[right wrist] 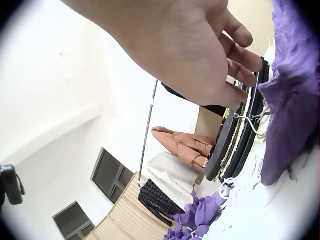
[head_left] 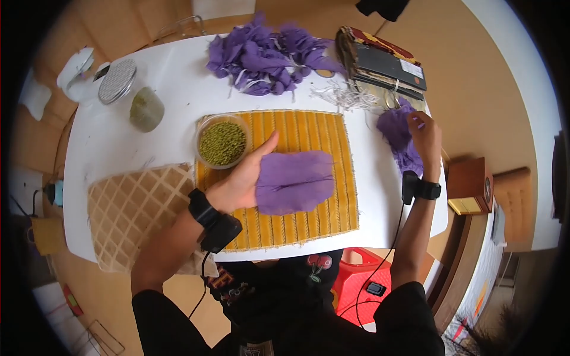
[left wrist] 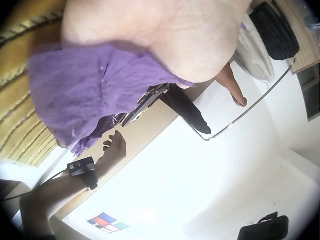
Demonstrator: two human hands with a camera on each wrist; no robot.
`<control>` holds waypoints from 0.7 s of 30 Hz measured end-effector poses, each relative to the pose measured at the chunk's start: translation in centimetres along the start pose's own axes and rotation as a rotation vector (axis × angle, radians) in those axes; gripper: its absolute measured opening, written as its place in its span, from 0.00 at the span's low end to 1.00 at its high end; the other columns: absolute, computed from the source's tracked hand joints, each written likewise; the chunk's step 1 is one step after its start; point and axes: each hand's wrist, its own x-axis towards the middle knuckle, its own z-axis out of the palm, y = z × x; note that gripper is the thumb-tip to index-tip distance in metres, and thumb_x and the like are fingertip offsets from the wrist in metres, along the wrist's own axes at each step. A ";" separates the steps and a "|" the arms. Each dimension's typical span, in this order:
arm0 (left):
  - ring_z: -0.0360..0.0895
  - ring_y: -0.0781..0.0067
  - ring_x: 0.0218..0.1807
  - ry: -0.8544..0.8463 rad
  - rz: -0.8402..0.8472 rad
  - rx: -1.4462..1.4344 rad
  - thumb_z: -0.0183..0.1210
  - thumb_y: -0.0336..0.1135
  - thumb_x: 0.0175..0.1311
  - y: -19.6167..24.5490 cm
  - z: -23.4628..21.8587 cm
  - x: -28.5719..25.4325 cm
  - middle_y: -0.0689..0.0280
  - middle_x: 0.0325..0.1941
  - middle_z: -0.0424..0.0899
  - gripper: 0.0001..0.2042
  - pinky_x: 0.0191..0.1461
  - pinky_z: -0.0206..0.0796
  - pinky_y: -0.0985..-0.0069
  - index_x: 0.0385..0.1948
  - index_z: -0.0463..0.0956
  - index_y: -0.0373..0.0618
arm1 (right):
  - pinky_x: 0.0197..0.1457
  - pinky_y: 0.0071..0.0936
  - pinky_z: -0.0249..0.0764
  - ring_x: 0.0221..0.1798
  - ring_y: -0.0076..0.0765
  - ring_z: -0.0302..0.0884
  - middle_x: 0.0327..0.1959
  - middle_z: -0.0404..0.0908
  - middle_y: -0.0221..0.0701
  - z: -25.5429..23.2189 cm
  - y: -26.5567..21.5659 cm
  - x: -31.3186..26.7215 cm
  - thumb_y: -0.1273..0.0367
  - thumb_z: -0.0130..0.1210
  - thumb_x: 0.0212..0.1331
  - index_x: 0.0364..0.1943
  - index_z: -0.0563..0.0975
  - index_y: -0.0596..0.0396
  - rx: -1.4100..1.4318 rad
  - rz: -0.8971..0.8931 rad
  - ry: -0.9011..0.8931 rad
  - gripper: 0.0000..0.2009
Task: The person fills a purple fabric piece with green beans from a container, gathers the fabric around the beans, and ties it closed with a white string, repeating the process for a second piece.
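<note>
One worktop (head_left: 172,118): mat (head_left: 285,235) on it.
Left hand (head_left: 237,183): thumb out, fingers seem straight under flat cloth (head_left: 295,181), above mat.
Right hand (head_left: 426,139): fingers apart, loosely bent, by crumpled cloth (head_left: 393,127); contact unclear.
Bowl (head_left: 198,141): holds beans (head_left: 222,144); left thumb swinging sideways could spill them.

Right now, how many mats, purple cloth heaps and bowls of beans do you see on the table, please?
Mats: 2 (yellow striped one, brown lattice one)
Purple cloth heaps: 2 (large one, small one near right hand)
Bowls of beans: 1
Total: 5
</note>
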 end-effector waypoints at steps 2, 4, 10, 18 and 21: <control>0.70 0.59 0.65 0.060 0.024 0.040 0.37 0.64 0.71 0.0 -0.2 -0.2 0.53 0.65 0.70 0.36 0.68 0.61 0.64 0.64 0.63 0.36 | 0.34 0.29 0.73 0.28 0.34 0.79 0.27 0.83 0.37 -0.3 -0.6 0.3 0.68 0.58 0.57 0.36 0.82 0.58 0.047 -0.008 -0.030 0.08; 0.71 0.60 0.64 -0.005 -0.009 0.050 0.38 0.63 0.71 0.0 -0.4 0.0 0.54 0.64 0.72 0.36 0.67 0.62 0.64 0.64 0.64 0.37 | 0.34 0.27 0.73 0.28 0.31 0.78 0.27 0.83 0.36 -1.0 -2.3 0.6 0.70 0.58 0.58 0.37 0.82 0.58 0.089 -0.011 -0.056 0.07; 0.73 0.60 0.61 -0.040 -0.049 0.031 0.38 0.59 0.72 -0.2 -0.4 0.4 0.55 0.62 0.74 0.32 0.66 0.64 0.66 0.63 0.65 0.37 | 0.35 0.24 0.74 0.32 0.30 0.81 0.34 0.84 0.35 -3.9 -18.1 0.2 0.75 0.58 0.56 0.37 0.81 0.58 0.538 -0.424 -0.463 0.06; 0.77 0.61 0.54 -0.149 -0.002 0.025 0.45 0.51 0.72 -0.7 -2.6 1.3 0.55 0.55 0.78 0.25 0.61 0.69 0.65 0.56 0.70 0.38 | 0.44 0.38 0.75 0.39 0.47 0.79 0.37 0.81 0.40 3.7 -29.8 1.7 0.73 0.62 0.49 0.42 0.80 0.56 0.428 -1.120 -0.733 0.14; 0.77 0.66 0.54 -0.338 0.027 -0.117 0.46 0.45 0.73 -0.6 -2.6 1.2 0.59 0.54 0.79 0.20 0.62 0.68 0.65 0.54 0.72 0.38 | 0.50 0.39 0.73 0.45 0.48 0.78 0.40 0.81 0.41 4.9 -31.7 1.8 0.71 0.66 0.43 0.43 0.80 0.55 0.301 -1.044 -1.029 0.18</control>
